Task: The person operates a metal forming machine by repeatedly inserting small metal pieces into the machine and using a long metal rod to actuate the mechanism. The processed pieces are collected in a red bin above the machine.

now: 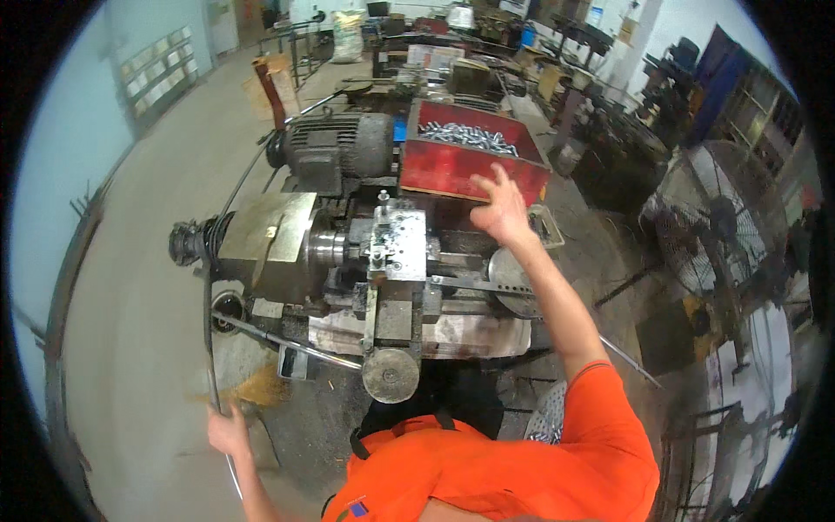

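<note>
At the lower left, my left hand (228, 431) is wrapped round a long dark lever rod (209, 339) that rises along the left end of a small lathe (270, 230). My right hand (502, 207) is raised over the near side of a red box (435, 168), fingers apart, with nothing visible in it. Inside the box lies a heap of small shiny metal parts (470, 137). Between my hands stands the lathe's tool block (400, 244), facing the spindle chuck (327, 246). A round handwheel disc (390, 376) sits at the near end of the cross slide.
A grey electric motor (339, 148) stands behind the lathe. One metal bar (287, 341) slants across the front; a flat bar (478, 284) runs right. To the right is a large fan (709, 226). A perforated container with metal parts (546, 418) stands by my right side.
</note>
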The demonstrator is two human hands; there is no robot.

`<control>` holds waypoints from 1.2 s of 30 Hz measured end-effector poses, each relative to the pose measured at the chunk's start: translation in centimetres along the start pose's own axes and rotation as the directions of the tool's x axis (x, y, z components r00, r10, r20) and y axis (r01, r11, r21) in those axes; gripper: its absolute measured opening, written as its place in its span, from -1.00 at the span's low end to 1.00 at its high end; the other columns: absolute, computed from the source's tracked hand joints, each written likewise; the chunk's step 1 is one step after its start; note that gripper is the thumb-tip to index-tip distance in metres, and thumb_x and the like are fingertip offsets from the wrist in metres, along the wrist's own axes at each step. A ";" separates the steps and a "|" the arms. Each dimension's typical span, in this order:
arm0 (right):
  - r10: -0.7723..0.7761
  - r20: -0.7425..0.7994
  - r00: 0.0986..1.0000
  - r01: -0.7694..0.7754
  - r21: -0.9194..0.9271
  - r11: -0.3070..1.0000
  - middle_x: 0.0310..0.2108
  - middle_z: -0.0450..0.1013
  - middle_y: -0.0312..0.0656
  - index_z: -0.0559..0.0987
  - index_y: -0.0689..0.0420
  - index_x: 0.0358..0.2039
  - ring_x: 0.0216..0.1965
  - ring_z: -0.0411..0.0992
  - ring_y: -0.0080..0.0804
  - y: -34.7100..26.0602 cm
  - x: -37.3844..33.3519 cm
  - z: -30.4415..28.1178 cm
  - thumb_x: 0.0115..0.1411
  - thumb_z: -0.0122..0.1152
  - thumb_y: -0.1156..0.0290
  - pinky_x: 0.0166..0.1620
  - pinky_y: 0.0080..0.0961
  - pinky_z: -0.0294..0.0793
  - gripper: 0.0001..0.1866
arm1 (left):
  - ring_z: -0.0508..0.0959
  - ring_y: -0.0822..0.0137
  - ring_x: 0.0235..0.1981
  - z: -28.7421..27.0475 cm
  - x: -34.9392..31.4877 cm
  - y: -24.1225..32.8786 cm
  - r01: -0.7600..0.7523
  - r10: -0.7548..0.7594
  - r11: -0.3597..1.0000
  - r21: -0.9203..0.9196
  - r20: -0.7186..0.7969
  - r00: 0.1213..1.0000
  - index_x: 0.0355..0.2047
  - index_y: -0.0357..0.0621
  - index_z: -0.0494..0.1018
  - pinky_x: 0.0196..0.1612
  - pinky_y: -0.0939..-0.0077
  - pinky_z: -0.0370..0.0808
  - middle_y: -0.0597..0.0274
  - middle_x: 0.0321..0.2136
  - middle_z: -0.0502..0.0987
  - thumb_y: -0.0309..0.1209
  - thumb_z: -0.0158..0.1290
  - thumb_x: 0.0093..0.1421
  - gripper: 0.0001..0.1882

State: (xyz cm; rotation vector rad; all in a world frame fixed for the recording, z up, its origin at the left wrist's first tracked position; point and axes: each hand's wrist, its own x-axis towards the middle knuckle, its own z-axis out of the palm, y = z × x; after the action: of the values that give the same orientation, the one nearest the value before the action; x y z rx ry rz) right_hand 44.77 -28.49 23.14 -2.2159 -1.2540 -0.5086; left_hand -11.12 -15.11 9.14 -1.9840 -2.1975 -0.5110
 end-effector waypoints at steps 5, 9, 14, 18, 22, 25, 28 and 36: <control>0.095 0.059 0.994 -0.106 0.216 0.971 0.04 0.32 -0.03 0.56 0.12 -0.20 -0.17 0.46 -0.17 4.3 -9.7 -1.7 -0.29 0.14 0.42 -0.15 -0.44 0.44 -0.50 | 0.51 -0.10 -0.33 -0.9 1.5 -0.4 -0.175 0.199 0.975 -0.140 0.183 0.963 -0.17 -0.34 0.40 -0.27 0.19 0.43 -0.14 -0.39 0.51 -0.22 0.13 0.00 -0.52; 0.383 0.223 0.897 -0.428 0.211 0.879 -0.23 0.48 0.00 0.56 0.21 -0.24 -0.27 0.49 -0.23 10.6 -19.3 -4.2 -0.27 0.13 0.41 -0.19 -0.42 0.45 -0.54 | 0.50 -0.09 -0.27 -3.5 2.7 3.5 -0.514 0.520 0.854 -0.082 0.087 0.850 -0.08 -0.32 0.39 -0.20 0.22 0.42 -0.13 -0.30 0.51 -0.28 0.07 0.09 -0.56; 0.653 0.156 0.741 -0.649 -0.086 0.756 -0.31 0.50 0.01 0.58 0.20 -0.30 -0.31 0.50 -0.14 16.9 -32.9 -8.3 -0.24 0.09 0.35 -0.20 -0.37 0.48 -0.59 | 0.54 0.28 -0.31 -1.8 3.0 12.2 -0.435 0.691 0.623 -0.650 0.197 0.696 -0.06 -0.32 0.39 -0.22 0.48 0.43 0.04 -0.28 0.54 -0.32 0.02 0.19 -0.63; 0.708 0.366 0.604 -0.513 -0.501 0.697 -0.38 0.52 -0.07 0.60 0.12 -0.53 -0.32 0.50 -0.09 22.4 -48.0 -8.3 -0.19 0.08 0.35 -0.25 -0.29 0.49 -0.80 | 0.51 0.41 -0.38 8.3 1.9 18.9 -0.400 0.795 0.368 -0.840 0.061 0.604 -0.17 -0.33 0.44 -0.28 0.54 0.43 0.10 -0.38 0.55 -0.43 0.02 0.16 -0.74; 0.949 0.271 0.159 -0.732 -0.612 0.297 -0.28 0.49 0.05 0.57 0.22 -0.40 -0.23 0.48 -0.10 18.6 -52.4 -7.1 -0.16 0.11 0.22 -0.10 -0.35 0.45 -0.64 | 0.43 0.48 -0.56 7.6 -1.1 22.6 -0.517 0.818 0.530 -0.672 0.246 0.520 -0.25 -0.29 0.49 -0.43 0.50 0.40 0.24 -0.53 0.53 -0.51 0.01 0.09 -0.79; 0.938 0.294 0.182 -0.822 -0.478 0.310 -0.32 0.50 0.02 0.59 0.19 -0.45 -0.19 0.48 -0.16 19.9 -53.6 -3.3 -0.14 0.07 0.25 -0.08 -0.36 0.44 -0.69 | 0.43 0.51 -0.55 12.0 1.8 19.7 -0.470 0.804 0.492 -0.733 0.176 0.567 -0.25 -0.33 0.48 -0.46 0.56 0.39 0.27 -0.51 0.52 -0.49 0.01 0.12 -0.80; 0.961 0.207 0.184 -0.830 -0.491 0.265 -0.32 0.52 -0.04 0.60 0.08 -0.42 -0.19 0.48 -0.19 27.7 -63.3 3.1 -0.16 0.11 0.19 -0.10 -0.38 0.46 -0.69 | 0.43 0.53 -0.55 9.6 -0.2 22.6 -0.441 0.834 0.467 -0.766 0.218 0.507 -0.26 -0.37 0.47 -0.47 0.60 0.39 0.25 -0.53 0.52 -0.48 0.01 0.14 -0.80; 0.940 0.333 0.077 -0.861 -0.453 0.231 -0.17 0.46 0.05 0.57 0.20 -0.32 -0.09 0.43 -0.07 22.9 -50.9 4.3 -0.16 0.19 0.13 -0.03 -0.28 0.42 -0.55 | 0.53 0.28 -0.58 7.8 -0.3 20.5 -0.511 0.748 0.648 -0.564 0.350 0.563 -0.29 -0.18 0.52 -0.43 0.39 0.43 0.09 -0.63 0.52 -0.37 0.04 0.07 -0.78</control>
State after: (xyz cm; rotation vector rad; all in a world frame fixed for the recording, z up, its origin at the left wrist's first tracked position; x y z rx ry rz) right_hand 39.64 -69.26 -14.85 -2.7987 0.2992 0.6746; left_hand 10.05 -11.19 4.97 -3.3117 -1.3724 -0.2905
